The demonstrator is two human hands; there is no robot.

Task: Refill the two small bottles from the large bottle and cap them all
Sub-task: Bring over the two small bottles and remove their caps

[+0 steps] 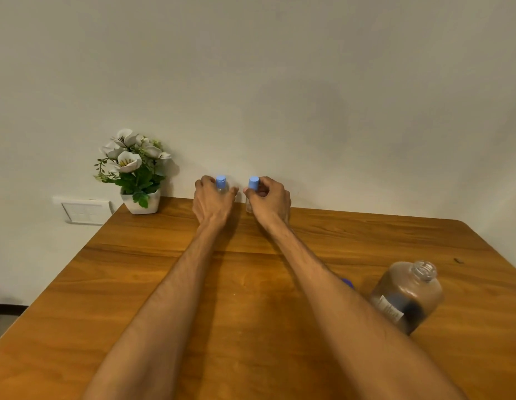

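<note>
Two small clear bottles with blue caps stand at the far edge of the wooden table (164,284), against the wall. My left hand (212,202) grips the left small bottle (221,184) around its body. My right hand (269,200) grips the right small bottle (253,184), fingers curled just under its cap. The large clear bottle (406,295) stands at the near right with its neck open and no cap on it. A bit of a blue cap (348,282) shows from behind my right forearm, just left of the large bottle.
A white pot of artificial white flowers (134,171) stands at the table's far left corner. A white wall switch plate (83,210) sits on the wall left of the table. A small dark mark (458,260) lies at the far right.
</note>
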